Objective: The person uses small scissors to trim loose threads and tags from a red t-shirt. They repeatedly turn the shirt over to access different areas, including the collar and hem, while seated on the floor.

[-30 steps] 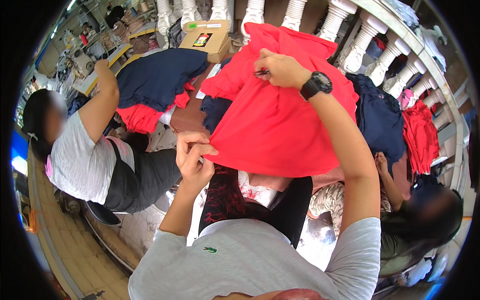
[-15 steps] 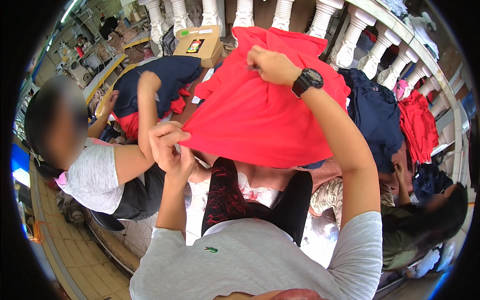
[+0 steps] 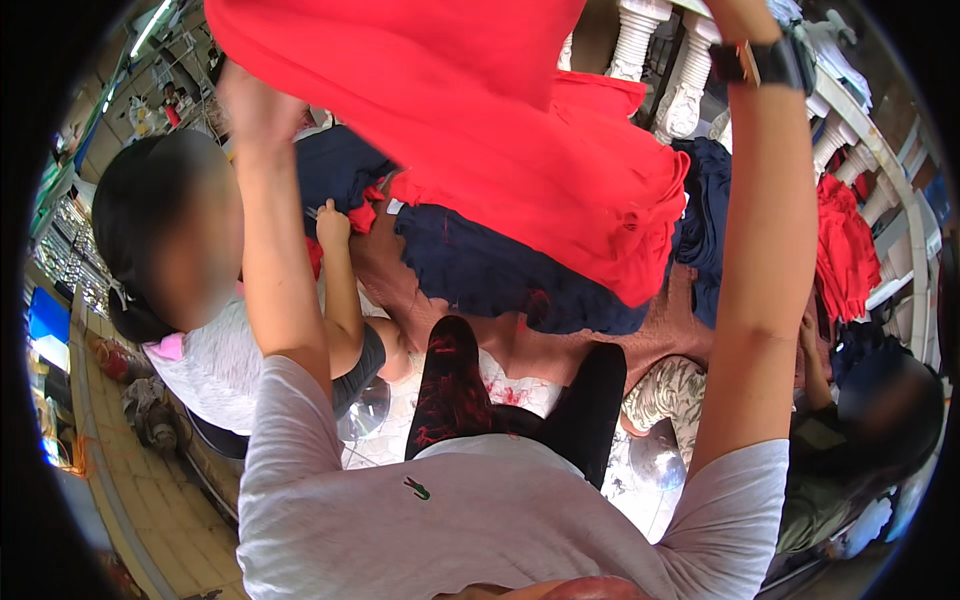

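Observation:
Both my arms are raised, with a large red garment [image 3: 480, 110] lifted high above a brown table [image 3: 610, 345]. My left hand [image 3: 255, 100], blurred, grips the garment's left edge. Of my right hand [image 3: 735, 10] only the heel shows above a black wristwatch [image 3: 762, 62]; its fingers are cut off by the top edge. The garment's lower folds hang down to dark navy garments [image 3: 500, 275] that lie on the table.
A seated person in a grey shirt [image 3: 215, 370] at my left has a hand [image 3: 330, 225] on a navy garment. Another person [image 3: 880, 420] sits at the right. White balusters [image 3: 690, 90] and more red garments [image 3: 850, 250] stand behind. A black-and-red cloth [image 3: 450, 390] lies before me.
I have lifted the red garment from just above the table to high overhead, both arms going up. The person at my left has leaned in closer.

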